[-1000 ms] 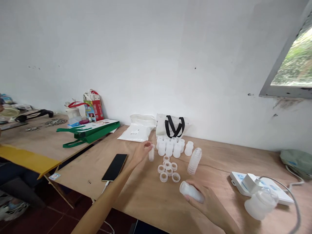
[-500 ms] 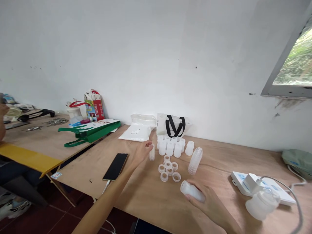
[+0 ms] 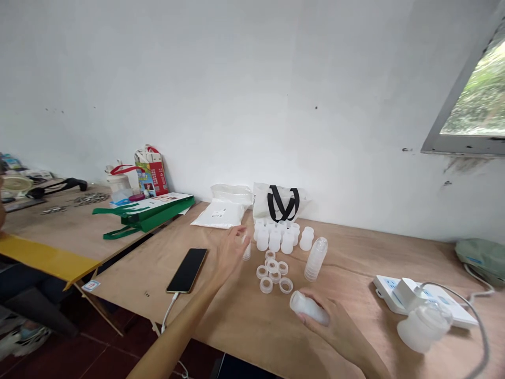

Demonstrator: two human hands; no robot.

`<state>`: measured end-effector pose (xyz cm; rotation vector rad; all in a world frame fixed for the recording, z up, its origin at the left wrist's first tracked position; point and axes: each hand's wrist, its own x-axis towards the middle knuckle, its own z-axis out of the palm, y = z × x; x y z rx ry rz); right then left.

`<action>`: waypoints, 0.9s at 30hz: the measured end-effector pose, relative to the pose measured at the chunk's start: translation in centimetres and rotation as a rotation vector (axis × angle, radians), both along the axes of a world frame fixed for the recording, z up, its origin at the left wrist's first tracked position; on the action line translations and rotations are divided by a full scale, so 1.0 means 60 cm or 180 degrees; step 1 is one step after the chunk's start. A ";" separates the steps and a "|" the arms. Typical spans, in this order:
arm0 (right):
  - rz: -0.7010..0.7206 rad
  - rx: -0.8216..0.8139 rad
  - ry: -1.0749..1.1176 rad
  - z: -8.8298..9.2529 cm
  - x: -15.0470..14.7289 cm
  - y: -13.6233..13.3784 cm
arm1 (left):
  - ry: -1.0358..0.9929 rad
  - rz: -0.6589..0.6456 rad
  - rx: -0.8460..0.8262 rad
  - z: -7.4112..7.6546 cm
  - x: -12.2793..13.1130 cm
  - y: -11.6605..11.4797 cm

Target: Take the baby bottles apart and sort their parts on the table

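Note:
My right hand (image 3: pixel 329 321) is wrapped round a frosted white bottle (image 3: pixel 310 308), tilted with its mouth toward the left. My left hand (image 3: pixel 232 252) has its fingers at a short stack of small clear parts (image 3: pixel 246 253); whether it grips one is hard to make out. Several frosted bottles (image 3: pixel 274 240) stand together behind, one (image 3: pixel 306 238) slightly apart. Several translucent rings (image 3: pixel 266 285) lie on the wooden table (image 3: pixel 236 326) between my hands. A leaning stack of clear domed caps (image 3: pixel 316 259) stands behind my right hand.
A phone (image 3: pixel 187 269) with a cable lies left. A white package (image 3: pixel 220 213) and a bag with black handles (image 3: pixel 260 202) are at the wall. Right are a power strip (image 3: pixel 461 311) and a capped bottle (image 3: pixel 422 329). A green bag (image 3: pixel 158 216) bridges toward the left table.
My left hand has shifted slightly, its fingers now lower and more around the small clear stack. My right hand still holds the bottle, nearly unmoved.

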<state>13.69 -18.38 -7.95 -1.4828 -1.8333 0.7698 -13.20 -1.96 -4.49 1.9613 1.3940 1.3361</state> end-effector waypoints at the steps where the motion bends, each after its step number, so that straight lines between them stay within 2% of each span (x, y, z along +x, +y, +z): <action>1: 0.0007 -0.0018 0.0037 0.001 -0.004 0.001 | -0.0031 -0.0302 -0.0125 0.004 0.010 -0.022; 2: -0.0001 -0.0038 0.0066 0.001 -0.009 0.002 | 0.0009 -0.0827 -0.0352 0.008 0.020 -0.046; 4: -0.0028 -0.0057 0.0137 -0.004 -0.020 0.005 | 0.0345 -0.2128 -0.0722 0.014 0.040 -0.090; 5: -0.0053 -0.0012 0.0196 -0.008 -0.024 0.006 | 0.0482 -0.2602 -0.0803 0.015 0.049 -0.108; 6: -0.0071 0.0074 0.0257 -0.012 -0.027 0.008 | 0.0585 -0.2948 -0.0836 0.016 0.056 -0.122; 8: -0.0134 0.0296 0.0257 -0.023 -0.030 0.012 | 0.0641 -0.3202 -0.0877 0.014 0.069 -0.139; 10: -0.0261 0.0527 -0.0061 -0.033 -0.029 0.016 | 0.0556 -0.2984 -0.0973 0.003 0.081 -0.141; 13: -0.0447 0.1025 -0.0853 -0.047 -0.025 0.024 | 0.0339 -0.2337 -0.1225 -0.024 0.101 -0.129; 15: -0.0478 0.1450 -0.1289 -0.057 -0.021 0.031 | 0.0240 -0.2050 -0.1359 -0.039 0.110 -0.121; 18: -0.0600 0.1889 -0.1603 -0.069 -0.013 0.038 | 0.0320 -0.1795 -0.1223 -0.044 0.113 -0.110; 22: -0.1024 0.1900 -0.1214 -0.065 0.001 0.035 | 0.0829 -0.1418 -0.0652 -0.040 0.103 -0.089; 25: -0.1286 0.1569 -0.0557 -0.046 0.005 0.029 | 0.1525 -0.1316 -0.0204 -0.053 0.099 -0.069; 27: -0.1319 0.1283 -0.0185 -0.033 0.004 0.027 | 0.1737 -0.1329 -0.0045 -0.063 0.100 -0.065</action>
